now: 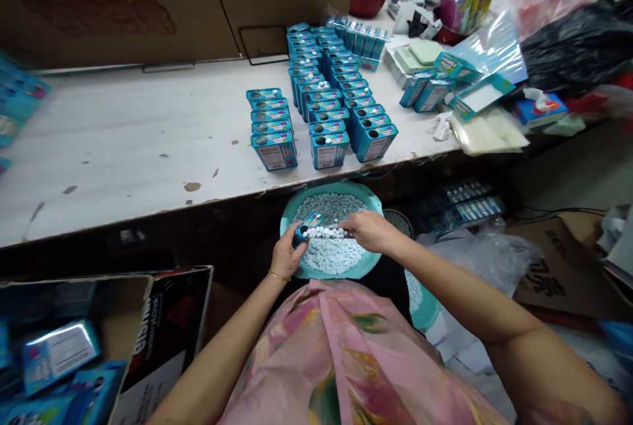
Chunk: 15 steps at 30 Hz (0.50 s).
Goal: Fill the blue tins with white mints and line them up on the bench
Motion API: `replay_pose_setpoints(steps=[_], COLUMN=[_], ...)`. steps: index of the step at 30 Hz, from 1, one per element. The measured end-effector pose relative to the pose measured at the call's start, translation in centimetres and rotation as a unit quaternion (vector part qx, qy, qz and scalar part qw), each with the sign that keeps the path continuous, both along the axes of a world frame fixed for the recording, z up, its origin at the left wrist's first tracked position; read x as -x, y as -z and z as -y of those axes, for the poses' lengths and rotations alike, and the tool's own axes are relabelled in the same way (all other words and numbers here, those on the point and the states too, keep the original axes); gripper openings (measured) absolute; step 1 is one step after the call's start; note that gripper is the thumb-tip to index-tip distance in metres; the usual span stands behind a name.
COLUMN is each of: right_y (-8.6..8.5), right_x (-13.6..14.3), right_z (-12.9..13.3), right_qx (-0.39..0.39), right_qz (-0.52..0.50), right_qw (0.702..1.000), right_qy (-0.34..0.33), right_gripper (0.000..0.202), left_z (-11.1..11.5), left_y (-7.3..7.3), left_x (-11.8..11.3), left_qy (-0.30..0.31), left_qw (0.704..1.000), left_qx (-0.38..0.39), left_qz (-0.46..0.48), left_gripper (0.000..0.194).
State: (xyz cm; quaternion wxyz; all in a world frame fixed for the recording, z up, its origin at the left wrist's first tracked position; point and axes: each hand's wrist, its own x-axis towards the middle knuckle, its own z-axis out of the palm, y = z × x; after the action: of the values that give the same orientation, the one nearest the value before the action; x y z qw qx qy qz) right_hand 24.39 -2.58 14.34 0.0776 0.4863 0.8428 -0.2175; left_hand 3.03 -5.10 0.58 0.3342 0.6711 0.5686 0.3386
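Observation:
My left hand (287,250) is closed around a small blue candy box (305,228), tilted with its opening toward the right. My right hand (368,230) grips a scoop heaped with white candies (326,232); the candies and my fingers hide most of the scoop. Its loaded end meets the mouth of the box. Both hands are above a turquoise basin (285,214) filled with small white round candies (333,259), held at my lap.
On the white table (123,141) stand rows of open blue boxes (330,148). Flattened cartons and a black plastic bag (578,49) lie at the right. A red bowl (368,2) is at the back. An open cardboard carton (163,339) with blue packs sits at lower left.

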Motion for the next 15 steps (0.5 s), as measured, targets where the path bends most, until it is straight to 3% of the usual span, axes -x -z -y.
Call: replay_pose_setpoints(steps=[3, 6, 10, 13, 15], right_y=[-1.8, -2.8, -3.6, -2.4, 0.2], right_x=[2.7, 4.8, 4.3, 1.1, -0.9], right_z=[0.0, 0.2, 0.1, -0.8, -1.5], right_qx=[-0.029, -0.046, -0.054, -0.039, -0.025], right_qz=[0.108, 0.130, 0.123, 0.128, 0.124], right_qw=[0.994, 0.989, 0.989, 0.991, 0.992], right_qy=[-0.018, -0.048, -0.055, -0.017, 0.025], right_gripper=[0.026, 0.027, 0.027, 0.027, 0.029], left_z=[0.1, 0.3, 0.4, 0.5, 0.5], left_y=[0.4, 0.6, 0.2, -0.2, -0.5], left_x=[-0.3, -0.5, -0.4, 0.1, 0.4], left_qy=[0.023, 0.034, 0.025, -0.010, -0.040], left_qw=[0.999, 0.999, 1.000, 1.000, 0.999], left_qx=[-0.013, -0.016, -0.007, -0.007, -0.009], left_qz=[-0.020, -0.033, -0.017, 0.007, 0.022], left_gripper=[0.047, 0.049, 0.047, 0.044, 0.045])
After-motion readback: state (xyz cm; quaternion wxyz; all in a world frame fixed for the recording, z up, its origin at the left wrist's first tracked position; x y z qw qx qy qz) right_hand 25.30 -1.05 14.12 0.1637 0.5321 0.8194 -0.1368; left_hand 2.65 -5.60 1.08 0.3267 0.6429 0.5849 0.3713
